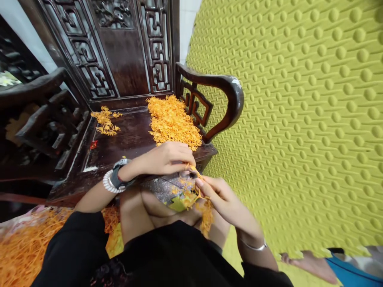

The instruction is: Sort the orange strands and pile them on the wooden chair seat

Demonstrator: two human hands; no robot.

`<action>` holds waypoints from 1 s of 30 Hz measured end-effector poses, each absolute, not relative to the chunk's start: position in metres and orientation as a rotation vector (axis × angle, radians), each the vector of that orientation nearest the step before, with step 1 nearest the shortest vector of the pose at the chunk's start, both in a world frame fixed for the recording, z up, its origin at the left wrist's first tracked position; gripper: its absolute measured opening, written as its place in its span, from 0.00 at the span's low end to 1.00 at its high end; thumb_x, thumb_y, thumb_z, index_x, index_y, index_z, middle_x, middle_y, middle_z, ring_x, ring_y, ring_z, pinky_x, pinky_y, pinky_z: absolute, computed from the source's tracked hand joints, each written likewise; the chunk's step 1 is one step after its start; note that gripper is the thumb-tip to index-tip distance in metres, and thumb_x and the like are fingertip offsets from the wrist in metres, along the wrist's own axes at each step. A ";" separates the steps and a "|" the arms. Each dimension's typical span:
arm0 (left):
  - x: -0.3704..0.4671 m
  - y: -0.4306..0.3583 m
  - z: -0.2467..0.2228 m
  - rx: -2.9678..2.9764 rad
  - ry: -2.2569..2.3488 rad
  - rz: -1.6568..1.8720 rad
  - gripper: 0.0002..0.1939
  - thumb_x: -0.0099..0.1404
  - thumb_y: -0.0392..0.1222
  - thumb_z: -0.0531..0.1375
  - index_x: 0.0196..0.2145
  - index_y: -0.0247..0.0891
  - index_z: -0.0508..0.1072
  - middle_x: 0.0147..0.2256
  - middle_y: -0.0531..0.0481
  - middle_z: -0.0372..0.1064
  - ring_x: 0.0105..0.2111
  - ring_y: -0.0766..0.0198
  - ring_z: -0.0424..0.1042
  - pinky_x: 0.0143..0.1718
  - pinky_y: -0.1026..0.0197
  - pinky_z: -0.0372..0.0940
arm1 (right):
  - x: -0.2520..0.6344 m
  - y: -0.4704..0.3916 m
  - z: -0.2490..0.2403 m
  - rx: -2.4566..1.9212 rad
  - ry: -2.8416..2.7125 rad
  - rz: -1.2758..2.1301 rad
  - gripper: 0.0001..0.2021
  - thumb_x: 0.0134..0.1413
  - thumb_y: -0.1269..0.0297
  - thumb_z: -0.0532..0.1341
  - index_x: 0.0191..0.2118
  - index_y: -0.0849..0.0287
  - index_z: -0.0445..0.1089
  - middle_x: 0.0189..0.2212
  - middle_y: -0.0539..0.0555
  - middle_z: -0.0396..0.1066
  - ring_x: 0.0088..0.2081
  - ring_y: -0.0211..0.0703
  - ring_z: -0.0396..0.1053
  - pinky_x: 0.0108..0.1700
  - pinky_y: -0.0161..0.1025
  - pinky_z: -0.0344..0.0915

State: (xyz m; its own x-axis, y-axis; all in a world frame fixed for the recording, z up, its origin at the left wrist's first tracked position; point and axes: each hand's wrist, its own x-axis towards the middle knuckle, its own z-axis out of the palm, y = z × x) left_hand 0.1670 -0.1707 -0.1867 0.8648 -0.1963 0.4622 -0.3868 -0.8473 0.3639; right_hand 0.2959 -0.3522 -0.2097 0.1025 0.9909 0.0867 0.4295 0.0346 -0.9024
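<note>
My left hand [170,157] is closed, its fingertips pinching one end of a frilly orange strand [206,217] above my lap. Lower and to the right, my right hand [220,197] has its thumb and fingers closed on the same strand, and part of it dangles below, blurred. The strand looks like thin, branching plastic; its exact kind is unclear. Just beyond my left hand, a thick pile of similar orange pieces [172,121] rests on the dark wooden chair seat [131,127]. A smaller orange cluster [107,120] lies at the seat's left side.
A curved armrest [233,93] borders the chair on the right. Textured yellow-green matting [299,139] covers the right side. A small red bit [93,144] lies on the seat. Loose orange strands [30,243] are heaped at lower left. Another person's foot [314,265] shows at lower right.
</note>
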 end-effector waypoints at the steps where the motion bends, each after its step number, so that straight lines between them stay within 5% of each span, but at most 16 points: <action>1: 0.166 -0.170 -0.186 2.553 -0.441 0.497 0.13 0.70 0.44 0.51 0.32 0.39 0.72 0.30 0.48 0.71 0.34 0.62 0.67 0.39 0.60 0.61 | 0.294 -0.353 -0.210 -1.505 -1.440 0.876 0.19 0.64 0.57 0.50 0.23 0.58 0.55 0.20 0.46 0.52 0.23 0.33 0.50 0.27 0.34 0.51; 7: 0.170 -0.175 -0.186 2.464 -0.525 -0.018 0.14 0.68 0.44 0.50 0.27 0.42 0.68 0.27 0.49 0.66 0.30 0.62 0.65 0.36 0.60 0.63 | 0.302 -0.367 -0.211 -1.386 -1.486 1.172 0.21 0.63 0.53 0.50 0.21 0.58 0.56 0.17 0.45 0.50 0.20 0.33 0.48 0.23 0.35 0.48; 12: 0.147 -0.139 -0.193 2.526 -0.086 0.252 0.14 0.67 0.44 0.51 0.24 0.40 0.66 0.23 0.52 0.63 0.25 0.67 0.62 0.29 0.64 0.60 | 0.344 -0.427 -0.193 -1.605 -1.255 0.926 0.23 0.59 0.51 0.54 0.16 0.55 0.59 0.14 0.49 0.53 0.17 0.37 0.51 0.20 0.39 0.50; 17: 0.155 -0.108 -0.201 2.702 0.214 0.437 0.17 0.67 0.50 0.51 0.29 0.38 0.71 0.26 0.51 0.67 0.27 0.65 0.65 0.33 0.62 0.61 | 0.366 -0.429 -0.192 -1.614 -1.080 0.951 0.23 0.57 0.47 0.55 0.17 0.57 0.62 0.15 0.50 0.55 0.19 0.37 0.51 0.22 0.39 0.50; 22: 0.222 -0.077 -0.230 2.850 0.666 0.521 0.19 0.70 0.41 0.44 0.51 0.32 0.68 0.43 0.37 0.67 0.44 0.52 0.69 0.48 0.51 0.62 | 0.354 -0.376 -0.210 -1.301 -0.884 1.171 0.20 0.55 0.46 0.54 0.25 0.58 0.66 0.17 0.47 0.53 0.20 0.35 0.48 0.24 0.38 0.51; 25: 0.249 -0.055 -0.243 2.751 0.860 0.481 0.25 0.66 0.36 0.48 0.61 0.34 0.59 0.56 0.33 0.56 0.58 0.44 0.58 0.57 0.44 0.56 | 0.348 -0.363 -0.213 -1.230 -0.868 1.146 0.17 0.56 0.50 0.53 0.27 0.58 0.66 0.18 0.47 0.52 0.21 0.36 0.49 0.27 0.38 0.53; 27: 0.254 -0.055 -0.243 2.653 0.854 0.633 0.29 0.64 0.36 0.53 0.62 0.37 0.57 0.62 0.35 0.48 0.63 0.43 0.47 0.62 0.42 0.49 | 0.347 -0.360 -0.212 -1.218 -0.884 1.097 0.15 0.57 0.53 0.53 0.27 0.58 0.66 0.20 0.48 0.54 0.21 0.35 0.51 0.27 0.38 0.54; 30: 0.245 -0.091 -0.233 2.399 0.526 0.832 0.22 0.66 0.41 0.52 0.58 0.37 0.62 0.60 0.39 0.56 0.62 0.51 0.53 0.63 0.48 0.50 | 0.345 -0.353 -0.212 -1.229 -0.885 0.976 0.14 0.57 0.54 0.55 0.29 0.59 0.69 0.23 0.49 0.59 0.23 0.35 0.55 0.28 0.37 0.55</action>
State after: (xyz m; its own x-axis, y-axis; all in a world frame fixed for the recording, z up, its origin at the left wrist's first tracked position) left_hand 0.2452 -0.0914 -0.2332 0.7329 0.5152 0.4444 0.1804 -0.7769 0.6032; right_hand 0.3446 -0.3527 -0.2117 0.3432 0.9389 0.0242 -0.1159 0.0679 -0.9909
